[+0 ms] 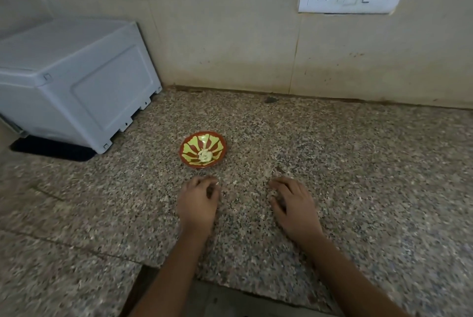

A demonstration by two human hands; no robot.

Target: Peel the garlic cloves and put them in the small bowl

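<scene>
Our left hand [198, 205] rests on the counter [358, 176] with its fingers curled under; we cannot tell whether it pinches anything. Our right hand [294, 205] lies loose and holds nothing. Just beyond them sits the small bowl [188, 146] with peeled garlic [205, 156] inside. A white box [76, 86] stands far left.
</scene>
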